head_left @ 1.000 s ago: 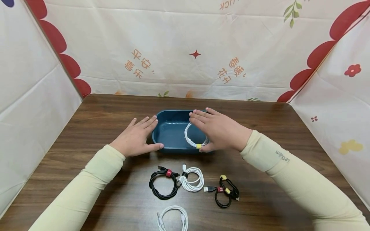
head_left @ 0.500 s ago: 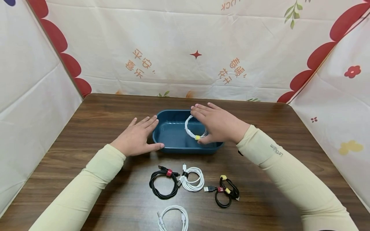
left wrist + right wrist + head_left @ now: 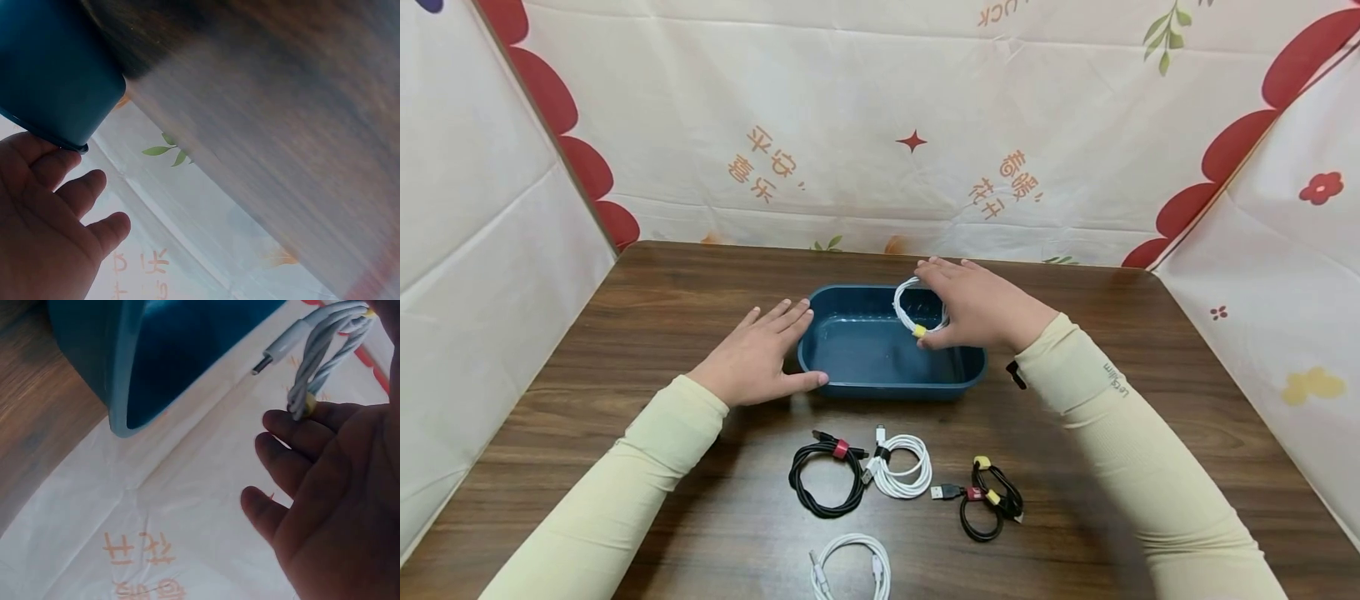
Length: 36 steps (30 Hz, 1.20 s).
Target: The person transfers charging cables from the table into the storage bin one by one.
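Pinching a coiled white cable (image 3: 898,308) between thumb and fingers, I hold it with my right hand (image 3: 976,304) over the back right part of the blue container (image 3: 868,354), above its rim. Yellow ties (image 3: 919,332) bind the coil, and a plug with a metal tip (image 3: 275,353) sticks out from it.

The container's glossy floor and inner walls show through its open top. My left hand (image 3: 756,358) is spread wide at the container's left end, fingertips touching the rim and the thumb reaching toward its front left corner.

Nearer to me than the container, four more cables lie on the desk (image 3: 700,292). Just in front of it are a black coil with a red tie (image 3: 829,511) and, right beside that, a white coil with a black tie (image 3: 910,490). Off the container's front right corner lies a black cable with yellow and red ties (image 3: 1013,502). Farthest in front is another white coil (image 3: 852,540), cut off by the view's edge. Behind the container hangs a printed white cloth (image 3: 850,100).
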Tool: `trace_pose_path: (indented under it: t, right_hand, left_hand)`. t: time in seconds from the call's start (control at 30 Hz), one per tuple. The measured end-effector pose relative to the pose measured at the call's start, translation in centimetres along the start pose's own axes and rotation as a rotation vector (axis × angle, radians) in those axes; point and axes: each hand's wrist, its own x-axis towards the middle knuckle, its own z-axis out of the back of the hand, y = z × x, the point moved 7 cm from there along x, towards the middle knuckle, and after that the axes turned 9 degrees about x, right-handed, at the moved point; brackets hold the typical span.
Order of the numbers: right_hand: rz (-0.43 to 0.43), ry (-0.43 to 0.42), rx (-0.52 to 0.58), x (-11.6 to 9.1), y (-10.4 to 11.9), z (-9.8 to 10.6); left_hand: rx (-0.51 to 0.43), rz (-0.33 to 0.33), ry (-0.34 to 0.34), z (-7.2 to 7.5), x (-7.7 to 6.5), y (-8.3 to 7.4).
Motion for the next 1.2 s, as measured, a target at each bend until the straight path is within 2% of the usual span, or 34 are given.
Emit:
trace_pose_path:
  t: [0.27,0.6,1.2]
  right_hand:
    - [-0.052,0.004,0.066,-0.1,-0.4,0.4]
    - [-0.040,-0.009,0.044,0.0,0.8,0.6]
    - [0.064,0.030,-0.009,1.7,2.8,-0.4]
  left_hand:
    - [-0.007,-0.001,0.002,0.1,-0.1,0.0]
    - [-0.010,0.006,0.003,0.0,0.0,0.1]
    - [0.004,0.024,0.021,0.1,0.2,0.1]
